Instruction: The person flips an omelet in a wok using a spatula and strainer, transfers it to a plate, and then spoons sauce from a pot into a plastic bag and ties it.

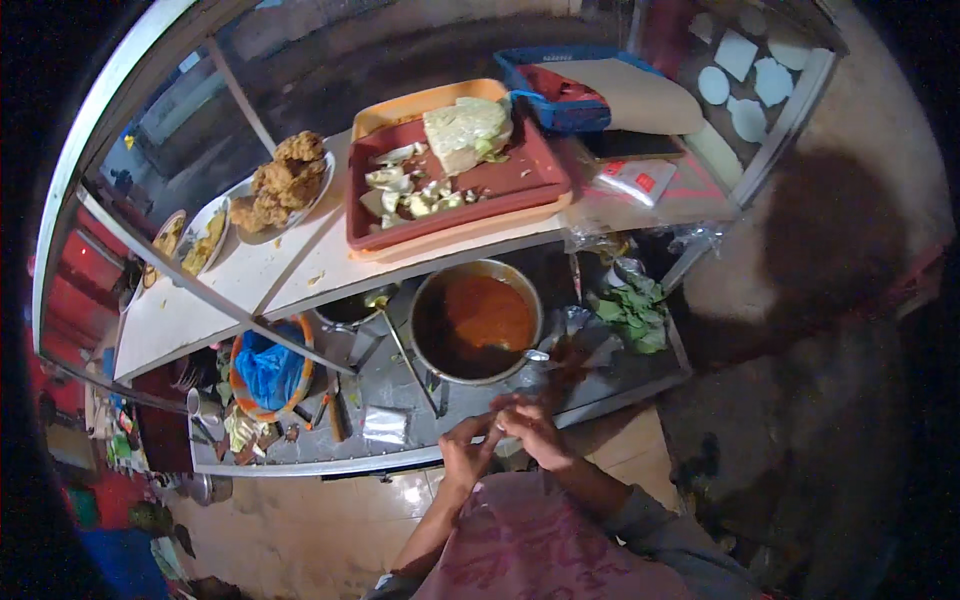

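Note:
My left hand (466, 451) and my right hand (534, 436) meet in front of my apron (540, 525), over the counter's front edge. Their fingertips touch, and a tiny pale spot shows between them; whether they pinch something, I cannot tell. Just beyond stands a metal pot (415, 319) with red-orange broth (491, 304), partly in shadow. The handle end of a utensil (535, 355) rests at its rim. Left of the pot, a long-handled ladle (405, 349) leans from a smaller dark pot (330, 324). A clear plastic packet (385, 424) lies left of my hands.
An orange basin (238, 390) holds a blue plastic bag (271, 367), beside a wooden-handled knife (336, 416). Leafy greens (636, 319) lie right. The upper shelf (300, 277) bears fried chicken (281, 187), cabbage (461, 135) in a maroon tray (517, 187) and a blue basket (566, 116). A frame bar (210, 277) crosses left.

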{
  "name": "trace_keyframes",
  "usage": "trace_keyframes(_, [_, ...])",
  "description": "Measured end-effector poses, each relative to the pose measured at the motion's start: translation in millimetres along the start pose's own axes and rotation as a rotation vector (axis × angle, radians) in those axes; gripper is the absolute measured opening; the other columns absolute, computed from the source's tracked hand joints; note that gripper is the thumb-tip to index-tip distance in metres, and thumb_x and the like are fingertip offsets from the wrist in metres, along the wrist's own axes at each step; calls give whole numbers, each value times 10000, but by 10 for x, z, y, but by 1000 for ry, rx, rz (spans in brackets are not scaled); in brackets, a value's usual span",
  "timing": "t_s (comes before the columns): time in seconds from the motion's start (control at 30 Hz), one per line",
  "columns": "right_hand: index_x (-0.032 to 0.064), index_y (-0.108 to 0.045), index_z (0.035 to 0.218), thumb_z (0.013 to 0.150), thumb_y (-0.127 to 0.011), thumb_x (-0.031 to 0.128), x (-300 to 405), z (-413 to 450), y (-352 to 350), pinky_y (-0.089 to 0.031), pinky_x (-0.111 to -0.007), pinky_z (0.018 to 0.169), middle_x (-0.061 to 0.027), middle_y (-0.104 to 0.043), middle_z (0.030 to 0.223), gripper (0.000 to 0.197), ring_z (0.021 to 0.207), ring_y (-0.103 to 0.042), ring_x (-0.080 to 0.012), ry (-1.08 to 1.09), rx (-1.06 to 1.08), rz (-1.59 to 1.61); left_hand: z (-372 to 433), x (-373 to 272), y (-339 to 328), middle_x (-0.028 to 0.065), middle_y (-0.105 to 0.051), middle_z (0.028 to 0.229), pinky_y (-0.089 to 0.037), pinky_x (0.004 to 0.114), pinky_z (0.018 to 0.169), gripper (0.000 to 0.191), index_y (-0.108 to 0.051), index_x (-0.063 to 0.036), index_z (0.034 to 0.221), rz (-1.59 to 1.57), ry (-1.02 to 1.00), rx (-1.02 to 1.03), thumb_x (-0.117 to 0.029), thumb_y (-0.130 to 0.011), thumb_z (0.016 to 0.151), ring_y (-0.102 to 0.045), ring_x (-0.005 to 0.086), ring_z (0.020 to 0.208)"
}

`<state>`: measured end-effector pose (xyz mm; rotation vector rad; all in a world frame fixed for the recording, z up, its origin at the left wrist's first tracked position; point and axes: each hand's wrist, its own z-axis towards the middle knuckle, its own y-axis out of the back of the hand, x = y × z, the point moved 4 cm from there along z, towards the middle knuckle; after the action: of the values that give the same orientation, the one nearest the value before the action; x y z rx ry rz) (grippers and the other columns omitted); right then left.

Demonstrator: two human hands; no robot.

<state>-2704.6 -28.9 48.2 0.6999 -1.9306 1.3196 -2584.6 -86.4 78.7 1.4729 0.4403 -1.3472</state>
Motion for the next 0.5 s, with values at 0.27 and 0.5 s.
trace_keyframes(0.27, [21, -617, 914, 931, -569, 124, -207, -98, 172, -475, -232, 700, -13, -607, 842, 115, 798, -565, -73, 98, -91, -360, -177, 48, 77, 140, -652, 832, -522, 343, 689, 229, -660, -8, 896, -73, -180, 82, 48, -639, 675, -656, 285, 766])
trace_keyframes(0.5, [21, -598, 865, 892, -629, 164, -28, -286, 134, -398, -236, 558, 19, -511, 647, 148, 642, -467, -32, 127, 200, -867, -242, 427, 312, 116, -664, 813, -501, 286, 678, 34, -648, 4, 841, -295, 127, -15, -12, -639, 813, -642, 189, 737])
